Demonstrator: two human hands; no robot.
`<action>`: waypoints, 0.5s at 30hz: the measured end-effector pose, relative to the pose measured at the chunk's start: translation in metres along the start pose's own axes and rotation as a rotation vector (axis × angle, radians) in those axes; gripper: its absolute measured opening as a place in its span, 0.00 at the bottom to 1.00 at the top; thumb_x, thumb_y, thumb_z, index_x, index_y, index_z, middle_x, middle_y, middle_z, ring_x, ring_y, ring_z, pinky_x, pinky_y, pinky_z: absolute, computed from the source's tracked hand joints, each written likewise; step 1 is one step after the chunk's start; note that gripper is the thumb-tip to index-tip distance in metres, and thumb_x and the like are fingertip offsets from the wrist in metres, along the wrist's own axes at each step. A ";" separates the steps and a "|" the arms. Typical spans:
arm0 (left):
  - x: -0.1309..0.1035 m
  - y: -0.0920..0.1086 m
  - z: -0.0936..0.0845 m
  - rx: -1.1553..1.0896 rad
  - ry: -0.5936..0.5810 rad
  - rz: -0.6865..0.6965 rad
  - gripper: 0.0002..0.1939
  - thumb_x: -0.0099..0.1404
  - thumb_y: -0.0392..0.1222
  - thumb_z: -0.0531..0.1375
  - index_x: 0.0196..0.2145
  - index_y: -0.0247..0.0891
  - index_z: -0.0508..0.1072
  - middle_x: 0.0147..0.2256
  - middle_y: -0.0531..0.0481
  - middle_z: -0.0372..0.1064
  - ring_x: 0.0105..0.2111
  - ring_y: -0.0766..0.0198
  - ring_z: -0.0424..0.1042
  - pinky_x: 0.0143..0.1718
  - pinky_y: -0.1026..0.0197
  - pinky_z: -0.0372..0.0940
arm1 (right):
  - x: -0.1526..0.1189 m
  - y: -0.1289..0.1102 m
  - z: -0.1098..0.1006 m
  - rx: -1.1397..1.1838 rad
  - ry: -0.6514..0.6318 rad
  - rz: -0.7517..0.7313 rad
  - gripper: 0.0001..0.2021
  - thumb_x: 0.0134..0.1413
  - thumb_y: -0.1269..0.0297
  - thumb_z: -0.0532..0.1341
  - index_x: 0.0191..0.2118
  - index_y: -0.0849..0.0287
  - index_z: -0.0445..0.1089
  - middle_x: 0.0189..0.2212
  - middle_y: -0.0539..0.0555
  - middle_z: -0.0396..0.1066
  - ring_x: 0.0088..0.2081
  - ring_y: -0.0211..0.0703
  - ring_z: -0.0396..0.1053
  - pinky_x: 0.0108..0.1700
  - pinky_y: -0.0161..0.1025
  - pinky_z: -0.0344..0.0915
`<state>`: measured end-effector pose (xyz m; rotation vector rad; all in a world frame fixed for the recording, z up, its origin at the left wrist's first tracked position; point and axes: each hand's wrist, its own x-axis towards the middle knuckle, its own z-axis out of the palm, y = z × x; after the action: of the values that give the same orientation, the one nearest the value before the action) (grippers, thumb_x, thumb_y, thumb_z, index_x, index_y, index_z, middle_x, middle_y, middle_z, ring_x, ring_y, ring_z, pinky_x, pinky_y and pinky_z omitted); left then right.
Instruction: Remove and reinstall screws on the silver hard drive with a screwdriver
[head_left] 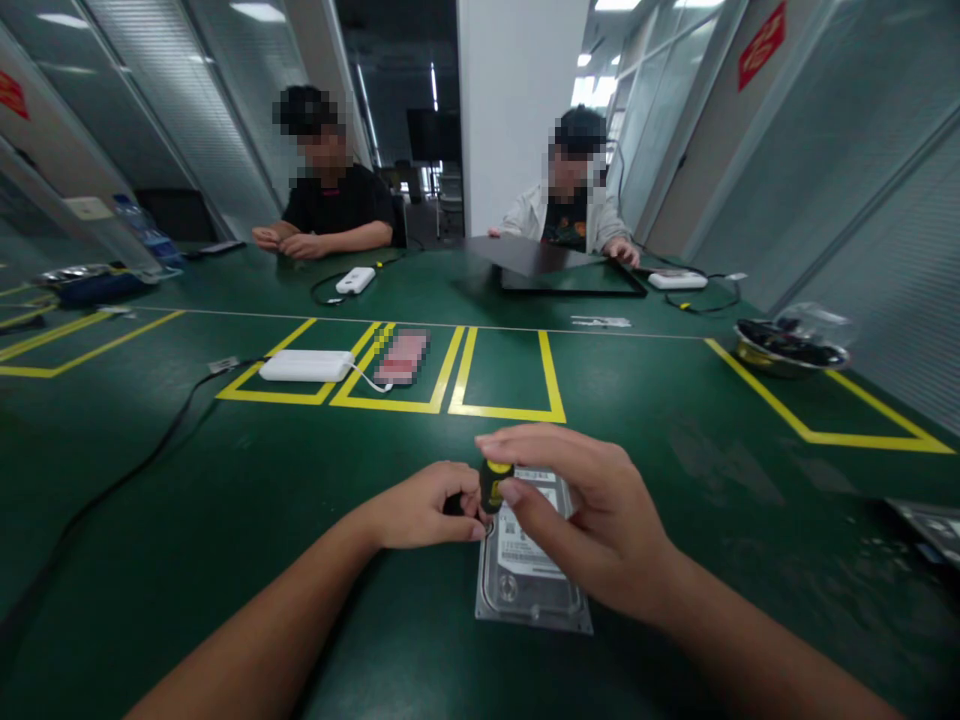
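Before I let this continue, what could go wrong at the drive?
The black-and-yellow tool in the right hand might slip and jab the left hand, which sits close beside it. The hard drive could slide on the green table, since no clamp shows.

Green table [225, 510] (yellow tape outlines [506, 413] across it) beneath a hard drive [534, 598], white box [304, 366], metal bowl [776, 367].

access to the hard drive [532, 603] is open at its near end; the left hand [431, 508] and right hand [600, 505] obstruct its sides. free passage: table [675, 400] between right hand and bowl [784, 369]. forward-left obstacles: white box [304, 366], pink item [403, 356].
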<state>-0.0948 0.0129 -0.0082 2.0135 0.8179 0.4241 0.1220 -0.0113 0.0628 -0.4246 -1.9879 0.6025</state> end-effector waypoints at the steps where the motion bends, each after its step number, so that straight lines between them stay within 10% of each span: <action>1: 0.000 0.000 0.000 0.008 0.009 -0.005 0.10 0.63 0.45 0.63 0.38 0.36 0.70 0.35 0.50 0.68 0.38 0.59 0.68 0.41 0.58 0.62 | 0.000 0.000 0.000 0.003 0.002 0.002 0.12 0.58 0.75 0.63 0.48 0.62 0.72 0.43 0.54 0.72 0.46 0.38 0.70 0.50 0.37 0.68; 15: 0.000 0.002 0.000 -0.019 0.023 0.000 0.10 0.62 0.46 0.62 0.33 0.35 0.69 0.35 0.50 0.68 0.35 0.61 0.67 0.37 0.60 0.62 | 0.000 -0.005 0.002 0.031 0.002 0.005 0.10 0.55 0.72 0.68 0.42 0.65 0.72 0.37 0.53 0.71 0.39 0.36 0.69 0.41 0.35 0.67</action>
<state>-0.0935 0.0121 -0.0064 1.9941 0.8254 0.4541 0.1196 -0.0159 0.0652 -0.4114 -1.9735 0.6354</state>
